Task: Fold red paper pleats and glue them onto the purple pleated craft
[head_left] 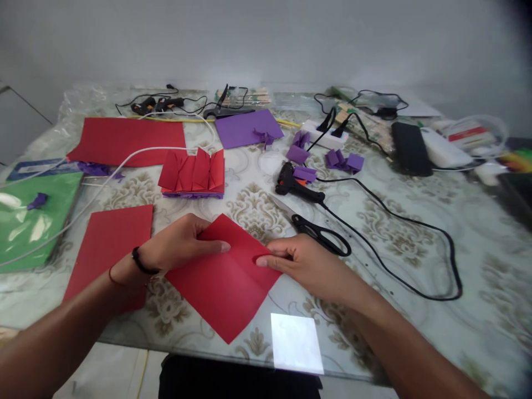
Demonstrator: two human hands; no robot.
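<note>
A red paper square [226, 282] lies turned like a diamond on the table near the front edge, with a crease across it. My left hand [178, 244] rests on its upper left part, fingers pressed together and pointing right, pinning the paper. My right hand [297, 260] presses its right corner with the fingertips closed on the paper's edge. A black band is on my left wrist.
Black scissors [320, 233] lie just beyond my right hand, a black glue gun [293, 185] and its cable [415, 244] behind them. Folded red pieces [193, 173], red sheets [110, 244] [127, 141], purple paper [247, 127], green paper [33, 219] and purple scraps [343, 160] surround.
</note>
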